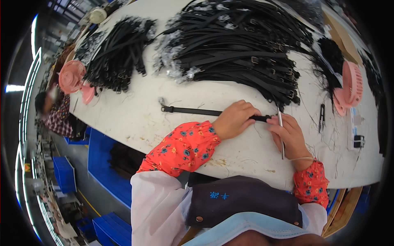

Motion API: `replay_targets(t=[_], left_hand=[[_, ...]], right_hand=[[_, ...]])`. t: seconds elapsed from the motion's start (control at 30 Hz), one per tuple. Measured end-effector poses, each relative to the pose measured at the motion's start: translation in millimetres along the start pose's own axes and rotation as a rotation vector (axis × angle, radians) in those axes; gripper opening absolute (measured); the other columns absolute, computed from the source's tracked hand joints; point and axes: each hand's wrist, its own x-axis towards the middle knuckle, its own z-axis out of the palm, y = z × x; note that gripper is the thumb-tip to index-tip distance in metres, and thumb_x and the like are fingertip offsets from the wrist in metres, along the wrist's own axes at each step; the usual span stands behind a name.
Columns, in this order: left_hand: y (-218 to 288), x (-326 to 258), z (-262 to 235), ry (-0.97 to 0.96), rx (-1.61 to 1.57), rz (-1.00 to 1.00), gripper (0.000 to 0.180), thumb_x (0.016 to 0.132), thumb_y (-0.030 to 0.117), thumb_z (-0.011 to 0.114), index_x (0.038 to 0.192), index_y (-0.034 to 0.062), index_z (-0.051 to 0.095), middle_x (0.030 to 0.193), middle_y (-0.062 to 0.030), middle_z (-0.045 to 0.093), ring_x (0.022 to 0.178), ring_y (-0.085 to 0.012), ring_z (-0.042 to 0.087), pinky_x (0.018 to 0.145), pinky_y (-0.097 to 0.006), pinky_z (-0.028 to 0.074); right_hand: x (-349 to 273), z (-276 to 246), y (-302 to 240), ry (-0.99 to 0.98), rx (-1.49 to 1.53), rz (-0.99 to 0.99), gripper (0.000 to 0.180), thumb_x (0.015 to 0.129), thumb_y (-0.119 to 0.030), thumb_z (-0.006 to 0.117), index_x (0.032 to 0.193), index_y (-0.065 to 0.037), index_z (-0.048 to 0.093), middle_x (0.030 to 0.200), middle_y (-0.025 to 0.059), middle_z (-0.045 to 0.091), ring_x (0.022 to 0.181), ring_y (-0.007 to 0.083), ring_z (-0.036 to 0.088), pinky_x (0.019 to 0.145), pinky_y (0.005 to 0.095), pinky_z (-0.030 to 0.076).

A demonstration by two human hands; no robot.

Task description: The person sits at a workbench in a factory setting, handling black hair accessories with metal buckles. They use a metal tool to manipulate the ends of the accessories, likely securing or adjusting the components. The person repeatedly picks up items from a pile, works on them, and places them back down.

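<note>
A narrow black strap (197, 111) with a small buckle at its left end lies across the white table in front of me. My left hand (236, 120) is closed around the strap right of its middle, thumb and fingers pinching it. At the strap's right end, my right hand (288, 133) holds a slim silver pen-shaped tool (281, 139), pointing away from me. Its thumb and fingers also reach the strap's end. Whether the tool's tip touches anything is hard to make out. A thin cord runs by my right wrist.
A large heap of black buckled straps (242, 61) covers the far middle, with a smaller pile (123, 53) to its left. Pink fans (72, 76) stand at both sides. Black thread snips (321, 117) and a white power strip (353, 129) lie right. A person (57, 112) sits far left.
</note>
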Motion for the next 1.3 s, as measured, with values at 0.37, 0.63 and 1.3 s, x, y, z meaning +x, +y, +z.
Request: replay_targets(t=[0.37,0.63,1.3], left_hand=[[18,-11,-5,0.094,0.101,0.131,0.027,0.080,0.020,0.078,0.103,0.0119,0.068,0.104,-0.0019,0.060,0.095,-0.0226,0.056,0.082,-0.036,0.044],[29,-14,12,0.094,0.591,0.334,0.008,0.073,0.013,0.064,0.079,0.0090,0.061,0.085,-0.0008,0.054,0.084,-0.0181,0.053,0.071,-0.031,0.042],[10,3,-4,-0.146,-0.149,-0.015,0.012,0.086,0.002,0.067,0.092,0.0049,0.057,0.088,-0.0090,0.059,0.081,-0.0281,0.056,0.072,-0.038,0.046]], right_hand=[[2,0,-14,-0.097,0.190,0.088,0.031,0.073,0.007,0.073,0.098,-0.006,0.062,0.103,0.0122,0.070,0.085,0.0302,0.065,0.071,0.0373,0.055],[-1,1,-14,-0.071,0.172,0.138,0.030,0.073,0.008,0.072,0.098,-0.005,0.062,0.100,0.0136,0.070,0.076,0.0300,0.062,0.066,0.0380,0.053],[-7,-8,-16,0.096,0.953,0.586,0.028,0.103,-0.026,0.056,0.118,-0.002,0.055,0.106,0.0120,0.065,0.092,0.0159,0.064,0.081,0.0307,0.052]])
